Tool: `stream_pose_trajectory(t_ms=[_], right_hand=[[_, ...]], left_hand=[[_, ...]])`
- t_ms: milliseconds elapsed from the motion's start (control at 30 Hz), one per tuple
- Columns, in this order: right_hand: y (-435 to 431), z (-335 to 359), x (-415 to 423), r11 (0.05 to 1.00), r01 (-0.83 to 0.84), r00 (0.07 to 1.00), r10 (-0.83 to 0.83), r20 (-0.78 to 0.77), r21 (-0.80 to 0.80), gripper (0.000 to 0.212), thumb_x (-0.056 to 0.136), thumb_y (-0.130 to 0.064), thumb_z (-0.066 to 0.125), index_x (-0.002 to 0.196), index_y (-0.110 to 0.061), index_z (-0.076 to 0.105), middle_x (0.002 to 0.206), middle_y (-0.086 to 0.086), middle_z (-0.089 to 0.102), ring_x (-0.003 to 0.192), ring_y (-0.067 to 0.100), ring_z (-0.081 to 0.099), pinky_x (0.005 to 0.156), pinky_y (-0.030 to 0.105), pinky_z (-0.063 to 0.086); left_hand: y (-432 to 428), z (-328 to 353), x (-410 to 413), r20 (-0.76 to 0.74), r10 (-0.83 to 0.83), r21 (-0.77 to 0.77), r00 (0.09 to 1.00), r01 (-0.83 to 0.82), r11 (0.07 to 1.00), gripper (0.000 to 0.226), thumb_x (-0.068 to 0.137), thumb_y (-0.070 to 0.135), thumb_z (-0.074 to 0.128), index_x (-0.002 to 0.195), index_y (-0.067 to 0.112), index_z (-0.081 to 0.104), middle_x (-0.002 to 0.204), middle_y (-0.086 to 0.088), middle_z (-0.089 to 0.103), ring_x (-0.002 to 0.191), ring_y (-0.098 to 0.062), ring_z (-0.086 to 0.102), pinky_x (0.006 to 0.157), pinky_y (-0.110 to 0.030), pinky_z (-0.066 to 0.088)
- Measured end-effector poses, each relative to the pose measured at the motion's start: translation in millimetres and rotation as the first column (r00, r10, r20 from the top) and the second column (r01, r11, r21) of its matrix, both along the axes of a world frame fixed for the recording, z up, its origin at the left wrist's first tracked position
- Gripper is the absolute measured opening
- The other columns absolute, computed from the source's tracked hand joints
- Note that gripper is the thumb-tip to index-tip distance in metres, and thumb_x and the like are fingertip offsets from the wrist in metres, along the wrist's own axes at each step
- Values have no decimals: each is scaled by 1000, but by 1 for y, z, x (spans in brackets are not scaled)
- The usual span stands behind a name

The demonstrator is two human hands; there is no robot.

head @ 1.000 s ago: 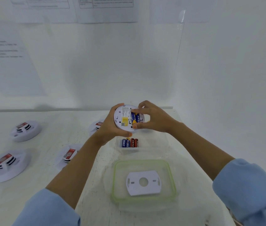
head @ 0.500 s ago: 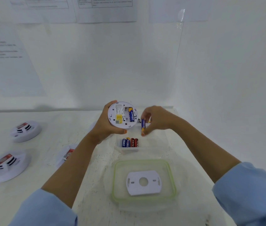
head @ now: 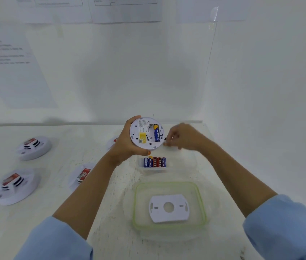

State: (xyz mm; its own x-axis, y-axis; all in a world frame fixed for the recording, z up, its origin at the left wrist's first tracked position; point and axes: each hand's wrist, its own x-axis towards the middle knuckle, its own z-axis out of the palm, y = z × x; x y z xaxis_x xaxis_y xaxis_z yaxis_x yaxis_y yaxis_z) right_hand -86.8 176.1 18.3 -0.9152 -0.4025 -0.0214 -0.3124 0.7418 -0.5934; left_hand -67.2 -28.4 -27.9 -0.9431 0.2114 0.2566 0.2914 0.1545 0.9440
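Aloft, left hand [head: 124, 147] grips detector [head: 145, 134]; right hand [head: 182, 137] pinches battery [head: 165, 138].

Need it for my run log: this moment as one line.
left hand holds smoke detector | one battery seated in it | right hand beside it, grasp unclear

Right hand [head: 184, 136] has come off the detector [head: 146, 134] and drawn right, pulling out one blue battery [head: 165, 138]; only its dark tip shows at the fingertips.

White table [head: 64, 139] with smoke detectors [head: 34, 147], battery tray [head: 156, 169], green-rimmed container [head: 169, 182]
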Motion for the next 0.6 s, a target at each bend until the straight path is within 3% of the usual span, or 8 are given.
stream_pose_trajectory(t_ms=[100,267,400,600], right_hand=[[-6,14,3,982,38,976,-76,-205,-185,11,91,-20,54,96,-12,59,73,-4,56,67,13,52,64,26,45],[-26,-3,3,996,20,931,-49,-363,-82,16,94,-21,46,105,-11,53,90,5,48,78,20,48,68,26,36],[-31,-8,1,990,71,926,-110,-361,-119,15,92,-19,48,98,-6,51,85,8,49,73,22,47,56,26,34],[-31,-9,-5,983,69,951,-117,-288,-170,7,89,-15,51,86,-8,49,77,6,50,70,20,45,55,23,35]], left_hand=[[2,1,0,-8,-7,-2,1000,7,1000,100,48,-7,75,132,20,29,122,7,47,105,6,54,76,-17,52],[10,3,0,-29,-13,16,1000,13,1000,102,46,-6,75,132,21,28,122,5,47,108,-7,55,77,-20,53],[16,-1,3,-40,-1,26,999,2,1000,103,46,-6,76,133,20,28,123,4,47,109,-7,54,78,-19,53],[18,-7,6,-45,16,31,999,-15,999,108,39,16,82,133,21,29,125,4,47,114,-13,52,82,-22,53]])
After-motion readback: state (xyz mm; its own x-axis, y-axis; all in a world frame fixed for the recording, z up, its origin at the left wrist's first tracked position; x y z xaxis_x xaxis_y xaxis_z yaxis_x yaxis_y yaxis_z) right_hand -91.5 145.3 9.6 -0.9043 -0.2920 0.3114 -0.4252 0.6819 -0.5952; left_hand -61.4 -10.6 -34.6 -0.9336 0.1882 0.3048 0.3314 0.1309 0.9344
